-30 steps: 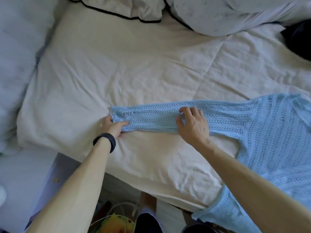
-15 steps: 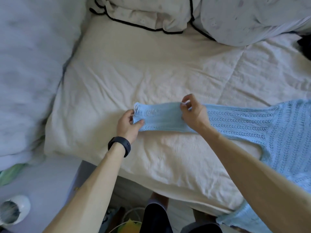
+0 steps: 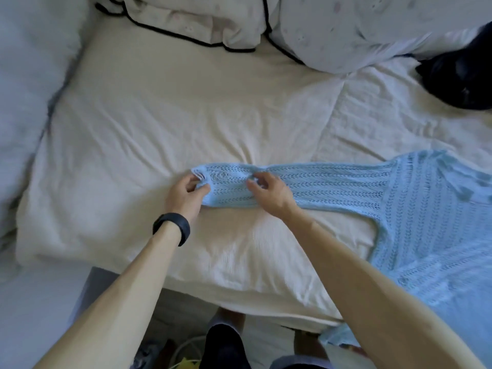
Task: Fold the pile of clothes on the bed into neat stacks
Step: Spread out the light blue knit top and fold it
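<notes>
A light blue open-knit sweater (image 3: 415,209) lies on the cream bed sheet (image 3: 173,123), its body at the right and one sleeve (image 3: 332,182) stretched out to the left. My left hand (image 3: 185,195), with a black wristband, pinches the sleeve's cuff end. My right hand (image 3: 269,194) pinches the sleeve's far edge a short way right of the cuff. The sweater's lower hem hangs over the bed's near edge at the bottom right.
White pillows with black piping (image 3: 191,25) and a rumpled white duvet (image 3: 359,30) lie at the back. A dark garment (image 3: 463,81) sits at the far right. A pale wall or bedding (image 3: 29,89) runs along the left. My legs and floor clutter (image 3: 186,352) show below the bed edge.
Both hands have shifted right along with the sleeve's cuff end, and the sleeve between them has bunched slightly. The camera has also turned, showing more of the pillows.
</notes>
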Available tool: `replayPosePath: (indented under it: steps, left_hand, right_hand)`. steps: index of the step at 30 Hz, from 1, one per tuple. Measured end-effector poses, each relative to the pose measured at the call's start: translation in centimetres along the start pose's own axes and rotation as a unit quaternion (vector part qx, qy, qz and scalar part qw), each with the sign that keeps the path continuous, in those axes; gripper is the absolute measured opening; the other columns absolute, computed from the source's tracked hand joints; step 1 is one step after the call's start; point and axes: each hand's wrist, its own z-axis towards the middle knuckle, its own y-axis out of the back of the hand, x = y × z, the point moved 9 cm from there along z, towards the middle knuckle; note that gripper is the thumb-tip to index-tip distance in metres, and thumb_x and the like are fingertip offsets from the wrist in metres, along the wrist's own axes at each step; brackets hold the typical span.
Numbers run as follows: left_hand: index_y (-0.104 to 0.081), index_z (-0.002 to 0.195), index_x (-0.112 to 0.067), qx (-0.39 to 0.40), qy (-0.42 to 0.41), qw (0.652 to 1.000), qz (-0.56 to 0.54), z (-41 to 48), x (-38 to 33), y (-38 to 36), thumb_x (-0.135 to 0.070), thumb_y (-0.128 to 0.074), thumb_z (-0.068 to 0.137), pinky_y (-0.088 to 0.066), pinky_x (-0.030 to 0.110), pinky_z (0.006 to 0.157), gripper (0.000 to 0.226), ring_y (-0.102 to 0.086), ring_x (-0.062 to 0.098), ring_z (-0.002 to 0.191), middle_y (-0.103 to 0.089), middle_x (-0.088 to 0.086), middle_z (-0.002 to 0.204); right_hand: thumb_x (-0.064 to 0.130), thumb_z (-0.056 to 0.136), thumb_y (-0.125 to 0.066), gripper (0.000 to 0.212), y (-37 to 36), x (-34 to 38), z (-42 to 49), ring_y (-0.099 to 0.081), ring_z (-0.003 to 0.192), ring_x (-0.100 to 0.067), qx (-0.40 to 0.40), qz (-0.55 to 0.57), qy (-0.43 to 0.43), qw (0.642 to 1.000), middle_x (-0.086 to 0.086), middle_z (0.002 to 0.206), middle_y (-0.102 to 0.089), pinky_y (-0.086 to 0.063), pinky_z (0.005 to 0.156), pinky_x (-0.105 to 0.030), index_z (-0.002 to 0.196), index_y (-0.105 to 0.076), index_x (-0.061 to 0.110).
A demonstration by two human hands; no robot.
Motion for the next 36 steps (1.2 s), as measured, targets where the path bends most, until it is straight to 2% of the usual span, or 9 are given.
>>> replayPosePath:
  steps: [6, 11, 14, 18, 22, 26, 31, 34, 36]
  left_hand:
    - [-0.068, 0.101, -0.023, 0.218, -0.114, 0.965, -0.095, -12.0, -9.4, -12.2, -0.001, -0.073, 0.086, -0.049, 0.015, 0.062, 0.026, -0.063, 0.003, 0.063, -0.069, -0.003, 0.082]
    - [-0.069, 0.088, -0.017, 0.35, -0.07, 0.928, -0.105, -22.8, -11.3, -24.9, -0.009, -0.076, 0.081, -0.045, 0.01, 0.058, 0.013, -0.065, 0.005, 0.065, -0.074, -0.001, 0.078]
    - [-0.068, 0.084, -0.023, 0.283, -0.082, 0.953, -0.07, -26.5, -9.8, -30.5, -0.021, -0.071, 0.071, -0.047, 0.014, 0.064, 0.013, -0.065, 0.005, 0.072, -0.073, -0.007, 0.083]
    - [-0.059, 0.118, -0.017, 0.148, -0.155, 0.968, 0.133, -28.9, -6.2, -36.2, -0.01, -0.07, 0.081, -0.048, 0.033, 0.095, 0.039, -0.058, 0.018, 0.109, -0.062, 0.002, 0.117]
    - [-0.034, 0.15, -0.027, 0.161, -0.165, 0.879, 0.418, -28.9, -2.4, -42.2, -0.034, -0.063, 0.089, -0.035, 0.036, 0.11, 0.068, -0.037, 0.027, 0.136, -0.035, 0.007, 0.149]
    - [-0.032, 0.152, -0.032, 0.174, -0.146, 0.788, 0.572, -27.8, -0.3, -44.7, -0.046, -0.048, 0.097, -0.032, 0.041, 0.113, 0.058, -0.029, 0.027, 0.144, -0.016, -0.002, 0.164]
    - [-0.046, 0.139, -0.031, 0.12, -0.138, 0.778, 0.601, -26.9, -1.5, -45.1, -0.04, -0.052, 0.092, -0.038, 0.042, 0.106, 0.048, -0.039, 0.027, 0.135, -0.032, 0.002, 0.152]
    - [-0.046, 0.131, -0.021, 0.069, -0.147, 0.798, 0.581, -25.8, -2.8, -45.2, -0.037, -0.056, 0.093, -0.043, 0.043, 0.1, 0.043, -0.046, 0.033, 0.127, -0.039, 0.009, 0.144]
    - [-0.041, 0.128, -0.015, 0.02, -0.176, 0.814, 0.553, -25.1, -4.4, -45.3, -0.034, -0.06, 0.092, -0.046, 0.045, 0.093, 0.045, -0.05, 0.037, 0.119, -0.042, 0.014, 0.136]
  right_hand:
    - [0.054, 0.087, -0.073, 0.041, 6.6, -1.4, -8.4, -0.073, 0.092, -0.028, 0.061, 0.489, -0.021, 0.87, -0.01, 0.099, -0.075, -0.058, 0.069, -0.034, 0.099, -0.074, 0.015]
    - [0.005, 0.098, -0.059, 0.022, 16.5, -15.6, -19.1, -0.067, 0.071, -0.027, -0.177, 0.582, -0.044, 0.793, -0.01, 0.078, -0.073, -0.057, 0.057, -0.031, 0.083, -0.072, 0.013]
    - [0.014, 0.099, -0.057, 0.02, 20.1, -27.0, -26.4, -0.07, 0.093, -0.027, -0.206, 0.679, -0.093, 0.698, -0.008, 0.106, -0.074, -0.059, 0.078, -0.041, 0.115, -0.069, 0.014]
    - [0.021, 0.099, -0.058, 0.015, 22.4, -42.7, -35.5, -0.066, 0.074, -0.007, -0.274, 0.738, -0.172, 0.592, 0.011, 0.091, -0.069, -0.046, 0.043, -0.015, 0.103, -0.069, 0.029]
    - [0.018, 0.105, -0.052, 0.013, 21.5, -56.4, -38.3, -0.066, 0.061, -0.012, -0.329, 0.624, -0.263, 0.658, 0.003, 0.085, -0.072, -0.052, 0.044, -0.02, 0.116, -0.059, 0.016]
    - [0.025, 0.093, -0.074, 0.056, 19.5, -63.7, -35.9, -0.054, 0.087, -0.025, -0.314, 0.482, -0.311, 0.757, -0.007, 0.123, -0.051, -0.049, 0.081, -0.046, 0.138, -0.047, 0.006]
    - [0.03, 0.088, -0.072, 0.024, 21.0, -65.9, -34.9, -0.06, 0.089, -0.027, -0.373, 0.425, -0.277, 0.777, -0.007, 0.1, -0.066, -0.049, 0.073, -0.038, 0.104, -0.059, 0.018]
    - [0.022, 0.093, -0.069, 0.015, 23.3, -66.7, -36.2, -0.063, 0.083, -0.018, -0.422, 0.449, -0.241, 0.75, 0.005, 0.095, -0.065, -0.055, 0.055, -0.027, 0.105, -0.06, 0.021]
    - [0.019, 0.094, -0.068, 0.017, 23.8, -67.2, -36.5, -0.063, 0.086, -0.021, -0.403, 0.397, -0.253, 0.785, 0.004, 0.096, -0.064, -0.054, 0.063, -0.029, 0.109, -0.059, 0.018]
